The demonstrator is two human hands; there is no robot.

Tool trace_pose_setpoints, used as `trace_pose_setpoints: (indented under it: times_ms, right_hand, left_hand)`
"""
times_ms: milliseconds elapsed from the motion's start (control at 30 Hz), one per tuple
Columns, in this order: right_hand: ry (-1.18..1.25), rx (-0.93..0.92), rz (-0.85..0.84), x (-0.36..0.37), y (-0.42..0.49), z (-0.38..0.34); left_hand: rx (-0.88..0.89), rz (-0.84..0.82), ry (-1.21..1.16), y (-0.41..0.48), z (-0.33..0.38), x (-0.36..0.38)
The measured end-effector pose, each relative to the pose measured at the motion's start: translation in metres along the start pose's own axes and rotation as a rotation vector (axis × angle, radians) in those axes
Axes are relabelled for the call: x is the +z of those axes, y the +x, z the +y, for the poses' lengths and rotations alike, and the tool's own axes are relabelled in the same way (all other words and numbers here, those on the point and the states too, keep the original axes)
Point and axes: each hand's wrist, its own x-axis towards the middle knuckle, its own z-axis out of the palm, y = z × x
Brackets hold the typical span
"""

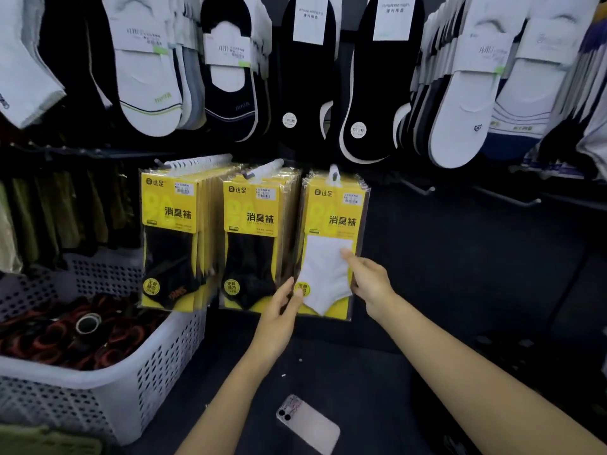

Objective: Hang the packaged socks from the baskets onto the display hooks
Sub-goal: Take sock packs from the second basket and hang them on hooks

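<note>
pack [333, 221] between left hand [279, 311], right hand [369, 280]

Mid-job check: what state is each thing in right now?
Yellow pack of white socks: tab at hook, held both sides.
Left grip: pinches its lower left corner.
Right grip: holds its right edge.
Yellow stacks of black-sock packs: hanging.
White perforated plastic basket: part full.
Silver phone: face down on floor.
</note>
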Motion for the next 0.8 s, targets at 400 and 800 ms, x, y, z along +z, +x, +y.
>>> trace_pose_setpoints:
  times_ms: [400, 800]
  right_hand:
    - [-0.339, 0.228, -0.236, -0.105, -0.114, 0.150]
    - [-0.546, 0.573, -0.350, -0.149, -0.197, 0.277]
  left_hand:
    - [-0.239, -0.271, 0.378, -0.090, -0.093, -0.011]
    - [-0.342, -0.598, 1.137, -0.225, -0.207, -0.056]
